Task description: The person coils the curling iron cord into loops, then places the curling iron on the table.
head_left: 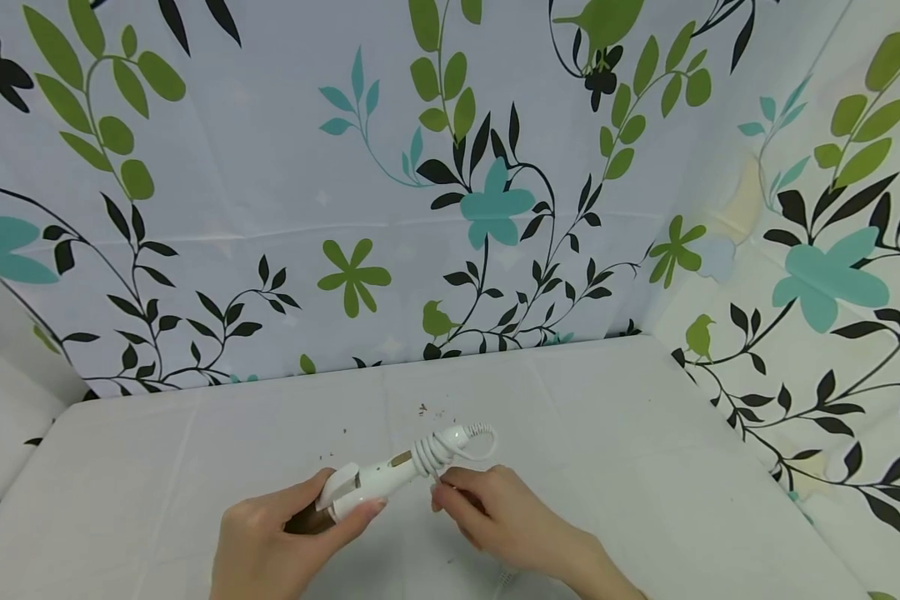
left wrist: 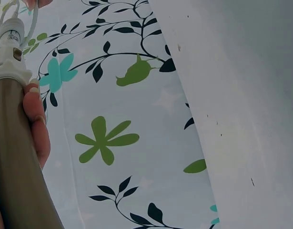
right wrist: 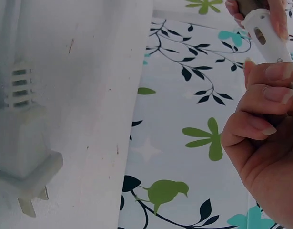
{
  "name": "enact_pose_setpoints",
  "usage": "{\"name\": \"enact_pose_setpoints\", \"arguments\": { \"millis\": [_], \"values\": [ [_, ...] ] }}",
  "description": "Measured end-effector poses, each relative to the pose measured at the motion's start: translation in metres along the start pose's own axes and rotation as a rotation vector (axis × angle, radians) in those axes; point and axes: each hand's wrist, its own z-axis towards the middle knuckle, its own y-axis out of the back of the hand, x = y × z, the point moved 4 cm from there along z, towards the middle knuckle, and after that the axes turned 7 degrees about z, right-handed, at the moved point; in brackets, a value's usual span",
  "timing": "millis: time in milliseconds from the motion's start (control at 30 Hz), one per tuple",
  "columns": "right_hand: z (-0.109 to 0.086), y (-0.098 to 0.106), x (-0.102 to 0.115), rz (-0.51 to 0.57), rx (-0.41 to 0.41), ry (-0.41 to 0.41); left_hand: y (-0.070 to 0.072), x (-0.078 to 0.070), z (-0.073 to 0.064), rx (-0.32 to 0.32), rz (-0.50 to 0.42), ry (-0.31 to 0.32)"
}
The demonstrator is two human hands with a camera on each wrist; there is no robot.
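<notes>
A white curling iron (head_left: 378, 481) with a brownish barrel (left wrist: 20, 157) is held above the table, its handle pointing away to the right. My left hand (head_left: 266, 533) grips it around the barrel end, thumb and fingers on opposite sides. White cord (head_left: 429, 454) is wound in several turns around the handle, with a loop (head_left: 487, 442) at its tip. Beside those turns, my right hand (head_left: 506, 521) pinches the cord with curled fingers. In the right wrist view, the cord's two-pronged plug (right wrist: 25, 143) hangs at the left.
The white table (head_left: 607, 433) bears small dark specks (head_left: 423, 410) beyond the curling iron. Leaf-and-flower patterned fabric (head_left: 270, 183) stands behind the table and along its right and left sides.
</notes>
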Motion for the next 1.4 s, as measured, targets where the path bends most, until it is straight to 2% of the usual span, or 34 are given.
{"name": "enact_pose_setpoints", "arguments": {
  "millis": [167, 367, 600, 733, 867, 1000, 1100, 1267, 1400],
  "values": [
    [0.001, -0.002, 0.002, -0.068, -0.020, 0.038, 0.003, 0.003, 0.002, -0.019, 0.070, 0.085],
    [0.002, -0.002, 0.004, -0.086, -0.062, 0.104, 0.006, 0.002, 0.005, -0.015, 0.087, 0.149],
    [0.001, -0.002, 0.003, -0.073, -0.034, 0.054, 0.010, 0.003, 0.008, -0.002, 0.140, 0.272],
    [0.002, -0.002, 0.003, -0.059, -0.015, 0.034, 0.011, 0.003, 0.009, 0.010, 0.158, 0.311],
    [0.001, 0.002, 0.005, -0.024, -0.062, 0.069, 0.013, 0.004, 0.010, -0.012, 0.158, 0.345],
    [0.002, 0.006, 0.008, -0.007, -0.156, 0.152, 0.016, 0.007, 0.010, -0.049, 0.161, 0.348],
    [0.003, 0.006, 0.008, 0.042, -0.180, 0.168, 0.017, 0.008, 0.010, -0.063, 0.161, 0.344],
    [0.002, 0.006, 0.007, 0.107, -0.188, 0.093, 0.017, 0.011, 0.009, -0.089, 0.174, 0.322],
    [0.002, 0.008, 0.007, 0.108, -0.246, 0.027, 0.018, 0.012, 0.009, -0.094, 0.197, 0.318]
  ]
}}
